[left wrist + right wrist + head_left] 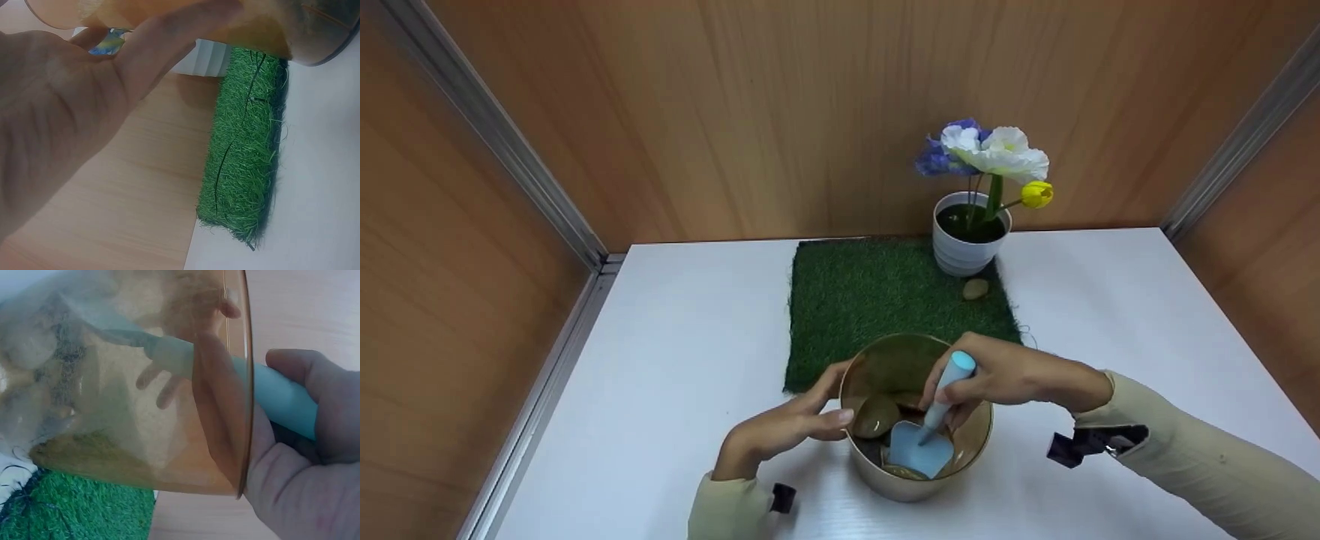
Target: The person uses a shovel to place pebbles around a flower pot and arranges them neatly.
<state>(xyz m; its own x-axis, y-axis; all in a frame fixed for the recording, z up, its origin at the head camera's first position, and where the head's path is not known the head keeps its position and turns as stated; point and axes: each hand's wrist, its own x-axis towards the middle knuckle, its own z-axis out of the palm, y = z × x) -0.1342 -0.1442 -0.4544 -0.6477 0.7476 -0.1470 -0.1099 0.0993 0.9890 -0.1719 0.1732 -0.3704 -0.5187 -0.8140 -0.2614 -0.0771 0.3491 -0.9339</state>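
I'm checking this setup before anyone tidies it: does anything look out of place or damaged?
No spill shows. One stone lies apart on the grass mat, beside the flower pot, while other stones sit in the bucket. Loose dark threads also trail along the mat's edge, perhaps fraying.

Behind the white tabletop (697, 315) rose a back wall (735, 135) of warm brown wood-grain panelling, and similar panels formed a left wall (450, 262) and a right wall (1260, 322) on either side of it. Grey metal strips ran up from the tabletop's two far corners, the left strip (510, 142) and the right strip (1245, 142), while a metal rail (540, 405) followed its left edge. Pale light left a soft sheen across its surface.
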